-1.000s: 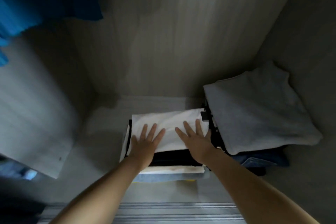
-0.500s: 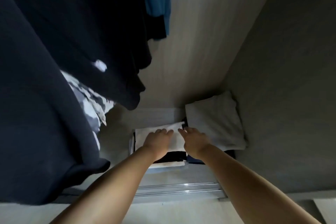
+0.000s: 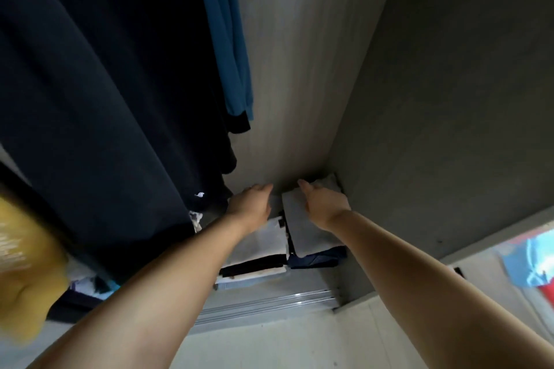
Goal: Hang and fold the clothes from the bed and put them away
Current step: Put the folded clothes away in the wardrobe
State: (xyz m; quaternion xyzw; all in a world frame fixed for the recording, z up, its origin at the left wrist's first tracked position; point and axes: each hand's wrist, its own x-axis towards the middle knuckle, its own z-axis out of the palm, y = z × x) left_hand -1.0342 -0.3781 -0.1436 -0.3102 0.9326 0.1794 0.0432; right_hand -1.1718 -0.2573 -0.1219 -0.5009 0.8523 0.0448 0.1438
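Centre frame: left hand (image 3: 250, 204) flat, fingers extended, over white folded shirt (image 3: 263, 241); right hand (image 3: 325, 204) open on grey folded garment (image 3: 311, 237); neither grips.

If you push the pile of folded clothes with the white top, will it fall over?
Probably it would slide apart rather than tip: the left pile is low and wide, made of soft folded layers. The white top looks floppy, so a push would likely wrinkle or shift it first. The grey pile sits right beside it and might stop it moving that way.
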